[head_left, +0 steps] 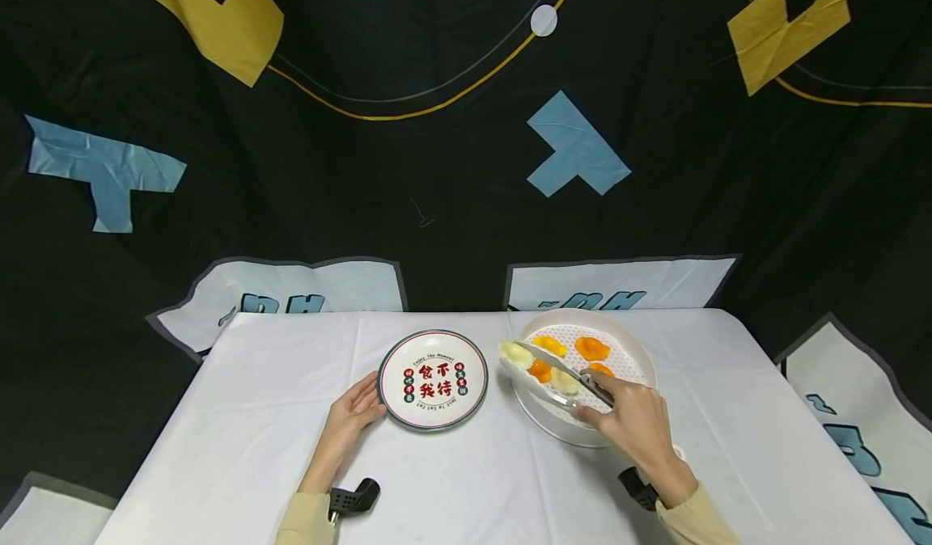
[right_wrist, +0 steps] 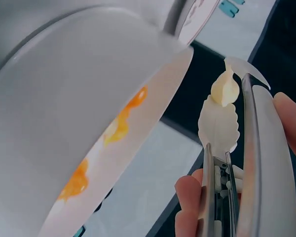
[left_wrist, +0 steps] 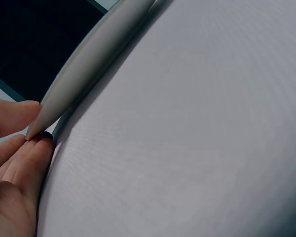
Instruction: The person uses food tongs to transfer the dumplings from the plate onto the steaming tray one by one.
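My left hand [head_left: 349,416] pinches the left rim of a round white plate [head_left: 434,410] with red and dark printed characters. Seen in the left wrist view, the thumb lies over the plate's edge [left_wrist: 96,52] and the fingers are beneath. My right hand [head_left: 641,424] grips a pair of tongs [right_wrist: 271,163]. Between the tong tips is a pale yellow, soft-looking piece [right_wrist: 225,89], above the left edge of a round white steamer-like tray [head_left: 644,355]. On its dimpled floor lie orange pieces [head_left: 592,348], a yellow piece [head_left: 549,344] and a pale piece [head_left: 565,382].
A whitish round base [head_left: 561,434] sits under the tray. Everything stands on a white-covered table [head_left: 451,488]. Behind it hangs a black cloth [head_left: 349,189] with blue and yellow shapes. Black wrist cameras [head_left: 354,498] are worn on both wrists.
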The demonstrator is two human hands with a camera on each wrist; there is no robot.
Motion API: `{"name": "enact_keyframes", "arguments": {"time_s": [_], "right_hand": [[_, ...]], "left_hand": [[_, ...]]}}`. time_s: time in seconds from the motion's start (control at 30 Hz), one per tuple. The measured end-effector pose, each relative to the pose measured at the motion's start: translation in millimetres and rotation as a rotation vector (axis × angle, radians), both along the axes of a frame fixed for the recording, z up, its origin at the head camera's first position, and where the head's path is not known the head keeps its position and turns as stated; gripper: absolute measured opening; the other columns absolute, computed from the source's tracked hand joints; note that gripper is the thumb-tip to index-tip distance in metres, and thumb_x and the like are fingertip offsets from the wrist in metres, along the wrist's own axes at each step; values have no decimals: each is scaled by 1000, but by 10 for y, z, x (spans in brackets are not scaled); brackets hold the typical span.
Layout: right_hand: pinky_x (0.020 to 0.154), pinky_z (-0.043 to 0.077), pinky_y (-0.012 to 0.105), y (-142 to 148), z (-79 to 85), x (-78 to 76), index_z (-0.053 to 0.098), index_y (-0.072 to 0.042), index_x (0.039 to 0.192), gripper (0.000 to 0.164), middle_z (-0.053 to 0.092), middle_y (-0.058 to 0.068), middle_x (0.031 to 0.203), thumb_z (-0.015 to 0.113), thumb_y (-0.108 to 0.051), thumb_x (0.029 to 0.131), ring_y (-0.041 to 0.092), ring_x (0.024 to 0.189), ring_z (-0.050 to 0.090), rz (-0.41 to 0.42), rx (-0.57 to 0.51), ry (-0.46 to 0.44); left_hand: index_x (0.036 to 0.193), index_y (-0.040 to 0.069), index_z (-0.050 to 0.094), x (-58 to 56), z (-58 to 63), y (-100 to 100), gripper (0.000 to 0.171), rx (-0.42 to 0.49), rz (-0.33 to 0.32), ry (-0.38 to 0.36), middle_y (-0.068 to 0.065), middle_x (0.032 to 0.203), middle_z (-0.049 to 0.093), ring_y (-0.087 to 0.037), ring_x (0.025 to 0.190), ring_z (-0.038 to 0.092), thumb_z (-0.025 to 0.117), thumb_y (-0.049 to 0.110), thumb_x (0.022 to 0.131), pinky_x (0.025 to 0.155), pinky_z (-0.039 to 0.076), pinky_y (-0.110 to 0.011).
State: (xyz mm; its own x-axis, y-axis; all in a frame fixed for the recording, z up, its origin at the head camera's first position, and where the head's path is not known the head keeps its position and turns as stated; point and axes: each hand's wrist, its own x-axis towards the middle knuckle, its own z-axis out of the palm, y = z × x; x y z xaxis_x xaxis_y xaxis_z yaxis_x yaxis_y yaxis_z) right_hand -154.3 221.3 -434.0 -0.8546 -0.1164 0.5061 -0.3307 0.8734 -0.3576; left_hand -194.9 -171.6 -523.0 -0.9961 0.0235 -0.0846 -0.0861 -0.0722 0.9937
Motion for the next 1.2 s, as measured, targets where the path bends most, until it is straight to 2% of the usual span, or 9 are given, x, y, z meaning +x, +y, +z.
{"name": "enact_keyframes", "arguments": {"time_s": [0.23, 0.4, 0.47, 0.57, 0.63, 0.67, 0.8, 0.93, 1.2], "right_hand": [[47, 50, 41, 233, 50, 141, 74, -4, 105, 52, 71, 19, 94, 87, -28, 61, 33, 66, 66, -44, 7, -29], [43, 43, 34, 381, 43, 204, 74, -5, 105, 52, 71, 20, 90, 87, -29, 61, 22, 58, 60, -53, 28, -46], [41, 38, 29, 437, 34, 218, 74, -6, 105, 52, 68, 13, 71, 87, -29, 61, 14, 51, 49, -51, 40, -56], [41, 29, 24, 512, 25, 240, 73, -7, 106, 52, 46, -6, 50, 86, -30, 62, 7, 49, 31, -45, 59, -74], [41, 24, 23, 554, 23, 249, 73, -7, 107, 52, 28, -12, 50, 85, -31, 63, 6, 49, 25, -42, 66, -84], [41, 23, 22, 574, 22, 252, 73, -6, 107, 52, 27, -13, 50, 85, -30, 63, 6, 50, 25, -38, 68, -86], [41, 26, 23, 654, 11, 235, 74, -6, 105, 50, 45, -8, 51, 86, -28, 62, 8, 51, 32, -15, 69, -88], [44, 39, 28, 724, -15, 201, 74, -6, 102, 47, 67, 7, 69, 86, -28, 61, 11, 54, 45, 25, 73, -93], [53, 47, 34, 805, -34, 123, 75, -6, 101, 46, 72, 12, 88, 86, -27, 61, 16, 65, 59, 62, 69, -150]], "left_hand": [[145, -10, 27, 0, -8, -3, 64, -14, 0, 1, -28, 148, 29, -34, 135, 33, 56, -9, 88, 101, 41, -19], [145, -9, 27, -1, -15, -8, 64, -6, -4, -2, -27, 148, 29, -33, 135, 33, 56, -9, 88, 101, 41, -19], [146, -9, 26, -1, -15, -9, 64, -1, -12, 2, -28, 149, 28, -33, 136, 33, 56, -9, 89, 101, 40, -19], [146, -9, 24, 2, -15, -11, 65, 4, -20, 4, -28, 149, 26, -34, 136, 31, 55, -9, 89, 103, 39, -20], [146, -9, 24, 5, -13, -11, 65, 3, -19, 3, -28, 150, 26, -34, 136, 31, 55, -9, 89, 103, 39, -20], [146, -9, 24, 6, -13, -11, 65, 1, -18, 3, -28, 150, 26, -34, 137, 30, 55, -9, 89, 103, 39, -20], [146, -9, 24, 4, -13, -7, 65, -9, -12, 5, -28, 149, 26, -34, 136, 31, 56, -8, 89, 102, 39, -19], [145, -10, 25, 6, -25, -10, 65, -14, -10, 18, -30, 148, 27, -36, 136, 31, 56, -9, 88, 101, 41, -19], [145, -11, 26, 10, -36, -6, 65, 3, -3, 14, -29, 148, 28, -35, 135, 32, 56, -9, 87, 100, 41, -18]]}}
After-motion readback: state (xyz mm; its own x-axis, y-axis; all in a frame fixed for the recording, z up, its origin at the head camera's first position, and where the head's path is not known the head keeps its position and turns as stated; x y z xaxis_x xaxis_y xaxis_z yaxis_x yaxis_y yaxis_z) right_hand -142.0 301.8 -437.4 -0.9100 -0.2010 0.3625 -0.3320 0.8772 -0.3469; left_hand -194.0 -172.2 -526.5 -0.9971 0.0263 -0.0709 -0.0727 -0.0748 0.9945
